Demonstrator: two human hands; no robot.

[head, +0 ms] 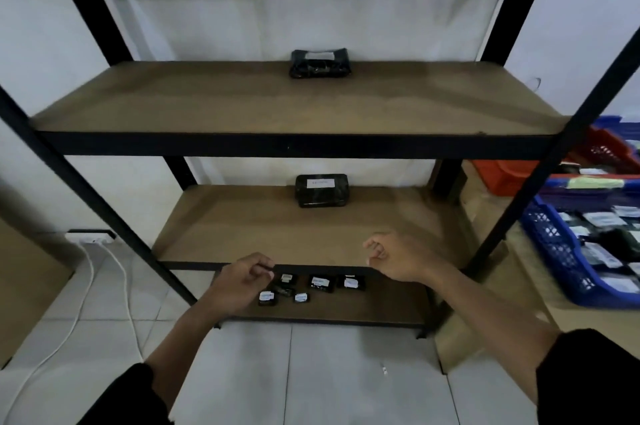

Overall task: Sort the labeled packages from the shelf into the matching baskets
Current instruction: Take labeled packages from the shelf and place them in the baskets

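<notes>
Shelving [298,144] of black metal with brown boards fills most of what I see, its front right post [554,154] slanting between me and the baskets. White cables [86,272] trail over the tiled floor [346,372] at my left. Beyond that post, on my right, a blue basket [554,251] holds a heap of black packages with white labels; behind it sits a red basket [602,147], its contents too blurred to read. One black wrapped package [320,64] lies at the back of the upper board, a second package [321,191] with a white label at the back of the middle board. Six or so small packages [311,287], black with pale labels, are scattered on the bottom board. My left hand [239,282] is curled at the middle board's front edge, just above them; whether it pinches anything I cannot tell. My right hand [394,256] hangs loosely curled over the middle board, holding nothing, well apart from the left.
</notes>
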